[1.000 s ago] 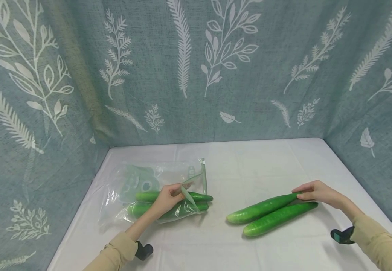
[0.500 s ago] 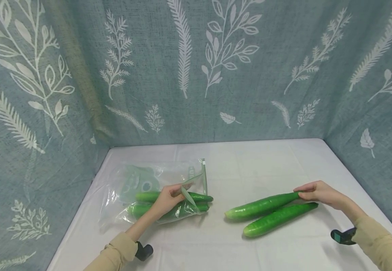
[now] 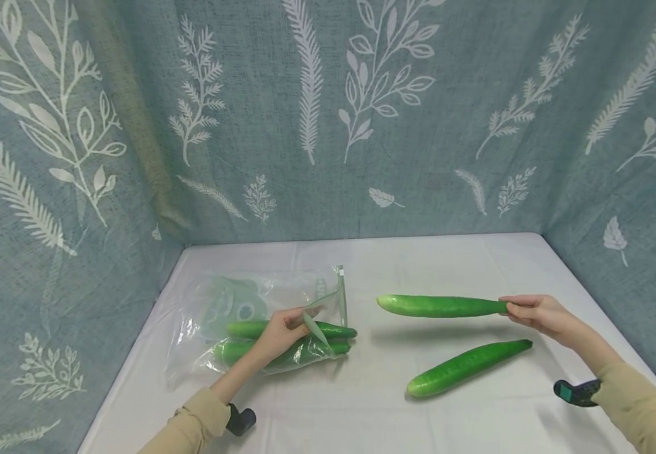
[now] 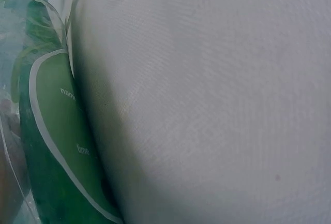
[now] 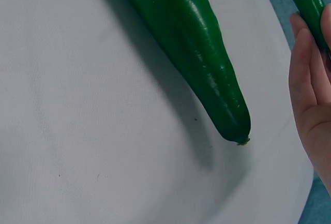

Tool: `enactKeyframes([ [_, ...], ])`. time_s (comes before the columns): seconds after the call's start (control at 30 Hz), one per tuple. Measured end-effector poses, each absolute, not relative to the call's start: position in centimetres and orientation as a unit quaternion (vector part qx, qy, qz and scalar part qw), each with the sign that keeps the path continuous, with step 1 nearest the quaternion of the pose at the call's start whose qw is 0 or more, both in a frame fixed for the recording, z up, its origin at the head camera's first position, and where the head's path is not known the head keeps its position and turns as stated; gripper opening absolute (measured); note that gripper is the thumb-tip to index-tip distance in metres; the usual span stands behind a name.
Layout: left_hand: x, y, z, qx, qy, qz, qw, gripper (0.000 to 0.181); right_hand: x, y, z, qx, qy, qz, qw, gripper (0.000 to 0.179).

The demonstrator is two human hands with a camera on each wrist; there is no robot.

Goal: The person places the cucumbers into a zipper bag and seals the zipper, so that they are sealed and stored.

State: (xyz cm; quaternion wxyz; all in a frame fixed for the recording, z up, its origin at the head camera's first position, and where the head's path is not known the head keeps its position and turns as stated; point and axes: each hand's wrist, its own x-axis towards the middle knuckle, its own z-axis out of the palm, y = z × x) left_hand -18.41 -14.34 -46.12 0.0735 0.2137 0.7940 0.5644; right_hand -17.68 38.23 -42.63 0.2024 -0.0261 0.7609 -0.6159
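My right hand (image 3: 546, 315) pinches the dark end of a cucumber (image 3: 441, 306), which hangs level above the table with its shadow below. Nearer the front, a second cucumber (image 3: 469, 367) lies on the cloth; its stem end fills much of the right wrist view. On the left, a clear zip bag (image 3: 186, 334) with green print lies flat and holds two cucumbers, the rear one (image 3: 336, 330) poking toward the mouth. My left hand (image 3: 282, 331) grips the bag's upper edge and keeps its mouth raised. In the left wrist view, only the printed bag side (image 4: 62, 115) shows clearly.
A white cloth (image 3: 418, 265) covers the table. Blue-green curtains (image 3: 328, 208) with white leaf prints stand behind and at both sides. Dark wrist devices, left (image 3: 241, 421) and right (image 3: 576, 393), jut out under the sleeves.
The right hand has lifted the rear cucumber off the table, away from the one beside it, and swung it level. The left hand and bag have stayed in place.
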Motion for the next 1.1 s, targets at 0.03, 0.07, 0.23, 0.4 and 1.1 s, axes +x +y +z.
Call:
enactKeyframes([
  [0.03, -18.4, -14.3, -46.1, 0.213, 0.794, 0.564, 0.074, 0.029, -17.7, 38.2, -42.6, -0.026, 0.752, -0.627, 0.202, 0.023],
  [0.07, -18.4, -14.4, -46.1, 0.211, 0.795, 0.564, 0.073, 0.028, -17.7, 38.2, -42.5, -0.026, 0.743, -0.637, 0.203, 0.025],
  [0.23, -18.3, -14.4, -46.1, 0.207, 0.792, 0.568, 0.08, 0.027, -17.6, 38.1, -42.3, -0.032, 0.72, -0.663, 0.203, 0.03],
  [0.4, -18.3, -14.3, -46.1, 0.206, 0.791, 0.57, 0.079, 0.025, -17.5, 38.1, -42.5, -0.032, 0.715, -0.668, 0.203, 0.031],
  [1.1, -18.2, -14.5, -46.5, 0.243, 0.789, 0.563, 0.036, 0.046, -17.5, 36.6, -43.1, 0.01, 0.728, -0.661, 0.183, 0.025],
])
